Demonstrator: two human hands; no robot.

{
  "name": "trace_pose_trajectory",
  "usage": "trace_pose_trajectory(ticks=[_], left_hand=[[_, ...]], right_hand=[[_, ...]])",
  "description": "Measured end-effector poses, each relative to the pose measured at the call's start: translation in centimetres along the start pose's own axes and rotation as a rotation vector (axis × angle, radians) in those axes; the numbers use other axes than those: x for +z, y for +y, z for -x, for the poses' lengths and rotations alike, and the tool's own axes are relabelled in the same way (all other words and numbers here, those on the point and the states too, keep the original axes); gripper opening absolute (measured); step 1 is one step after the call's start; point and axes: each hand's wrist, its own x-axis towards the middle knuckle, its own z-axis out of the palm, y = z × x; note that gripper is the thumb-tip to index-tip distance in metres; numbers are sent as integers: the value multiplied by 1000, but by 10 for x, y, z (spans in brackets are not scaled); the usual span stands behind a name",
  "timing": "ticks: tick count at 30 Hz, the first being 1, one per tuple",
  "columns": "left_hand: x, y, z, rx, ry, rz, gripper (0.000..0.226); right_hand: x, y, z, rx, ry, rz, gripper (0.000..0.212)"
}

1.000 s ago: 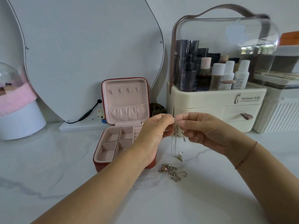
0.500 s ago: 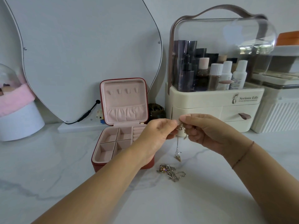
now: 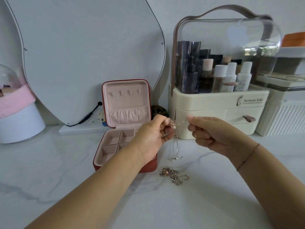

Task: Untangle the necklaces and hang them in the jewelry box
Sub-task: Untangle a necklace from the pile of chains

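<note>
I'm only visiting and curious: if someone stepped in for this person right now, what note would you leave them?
Left hand pinches a thin silver necklace; right hand pinches its chain further along, the rest dangling.
A tangled pile of necklaces lies on the table near the open jewelry box.
Done: nothing hangs on the lid hooks yet.
Left: free this chain, hang it, then sort the pile.

You are looking at one readable brand: "Serious Life" is showing in dark letters on the cream front of the cosmetics organizer (image 3: 206,100), right of a small figure logo. A finer line beneath it is reading too small to make out, as is the print on the white bottles (image 3: 244,78).
</note>
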Motion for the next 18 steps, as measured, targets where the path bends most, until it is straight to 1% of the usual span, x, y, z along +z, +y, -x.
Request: trace_pose_trajectory(ticks=[3,6,12,14,18], left_hand=[[-3,1,-3,19,112,6,29],[-4,2,-3,50,148,-4,26],[-5,3,-3,27,101,98,17],[-5,4,-2,18,64,132,18],[-4,5,-1,4,-20,223,24]], right_hand=[[-4,-6,4,30,-40,-15,22],[-7,-12,7,36,-71,-79,16],[-9,-14,7,19,-91,-183,17],[-9,-13,7,18,-66,-142,16],[-6,-9,6,-3,9,40,18]])
